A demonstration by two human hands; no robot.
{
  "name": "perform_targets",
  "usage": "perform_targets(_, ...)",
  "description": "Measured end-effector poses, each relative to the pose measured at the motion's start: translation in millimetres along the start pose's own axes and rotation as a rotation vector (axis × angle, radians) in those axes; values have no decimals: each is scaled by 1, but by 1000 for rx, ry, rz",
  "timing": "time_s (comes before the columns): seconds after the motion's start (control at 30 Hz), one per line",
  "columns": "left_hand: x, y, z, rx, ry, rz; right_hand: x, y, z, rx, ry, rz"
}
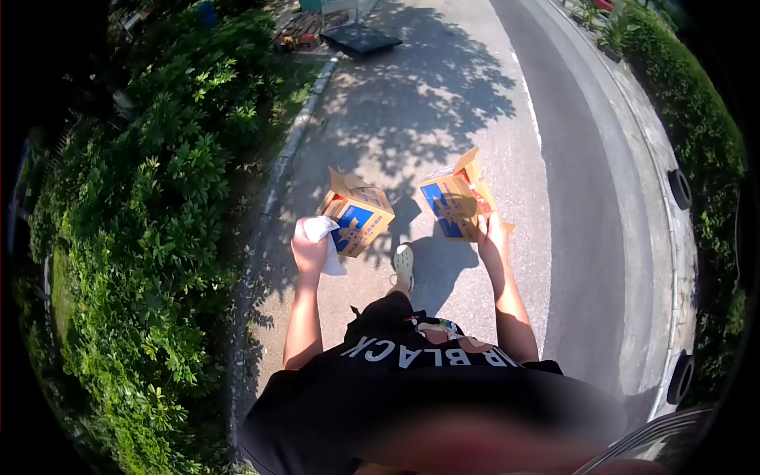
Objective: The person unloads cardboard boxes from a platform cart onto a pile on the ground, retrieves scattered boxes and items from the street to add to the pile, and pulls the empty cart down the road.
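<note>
Left hand (309, 247): fingers closed in a fist, clamped on a crumpled white wrap (321, 229), part of which hangs below the fist. The left box (362, 222) lies directly against the wrap; whether the fingers also grip the box cannot be told.

Right hand (492, 237): fingers clamped on the near edge of the right box (451, 207), beside its opening. Something red shows inside.

Both boxes are brown cardboard with a blue panel and printed lettering, flaps raised, tilted, and well apart in front of the body. Contact with the ground cannot be judged.

Between and below the boxes: one pale shoe (404, 265) on the pavement (443, 87). Nearer: black shirt (317, 412) with white lettering.

Left side: curb (294, 138), then leafy bushes (170, 198). Right side: darker road (571, 158), a far hedge (681, 87), and two tires (679, 188) along its edge. Far end: a dark flat panel (362, 38) beside the curb. Tree shadow covers part of the pavement.
</note>
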State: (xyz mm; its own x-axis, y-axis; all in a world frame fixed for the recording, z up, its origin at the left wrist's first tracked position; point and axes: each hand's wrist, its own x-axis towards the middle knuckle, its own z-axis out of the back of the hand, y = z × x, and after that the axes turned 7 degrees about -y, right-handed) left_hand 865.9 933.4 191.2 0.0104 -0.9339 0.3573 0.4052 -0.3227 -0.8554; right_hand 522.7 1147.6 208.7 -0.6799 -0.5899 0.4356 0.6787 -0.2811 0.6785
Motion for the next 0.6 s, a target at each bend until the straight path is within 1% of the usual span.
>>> perform_targets(0.03,24,2,-29,-131,3,-116,31,-15,-19,3,5,4)
perform_targets(0.1,79,-9,-83,-86,63,-13,92,-47,-54,28,-4,-3)
perform_targets(0.13,106,-1,-118,94,-15,-67,121,-61,-67,69,-37,17)
perform_targets(0.17,140,5,-152,71,34,0,147,-73,-74,74,-43,19)
perform_targets(0.2,170,10,-185,61,52,-98,177,-89,-79,17,-34,-62)
perform_targets(0.23,200,-2,-216,50,75,-197,209,-105,-82,-42,-28,-149)
perform_targets(0.27,230,-44,-243,5,189,74,240,-120,-82,-63,-41,-165)
perform_targets(0.3,257,-34,-281,75,176,-40,265,-136,-83,-82,-50,-190)
perform_targets(0.37,314,-50,-346,135,234,-59,315,-173,-91,-117,-115,-216)
perform_targets(0.43,369,-54,-414,130,250,-113,367,-202,-100,-63,-181,-288)
perform_targets(0.47,398,-54,-450,-86,297,-157,393,-221,-110,-89,-203,-329)
perform_targets(0.5,425,-53,-488,44,295,-3,419,-243,-121,-117,-222,-371)
perform_targets(0.53,449,-43,-527,119,270,-40,448,-268,-135,-165,-233,-386)
perform_targets(0.57,474,-39,-563,192,242,-74,478,-292,-150,-194,-257,-340)
perform_targets(0.6,495,-34,-591,81,285,-86,504,-313,-163,-232,-245,-333)
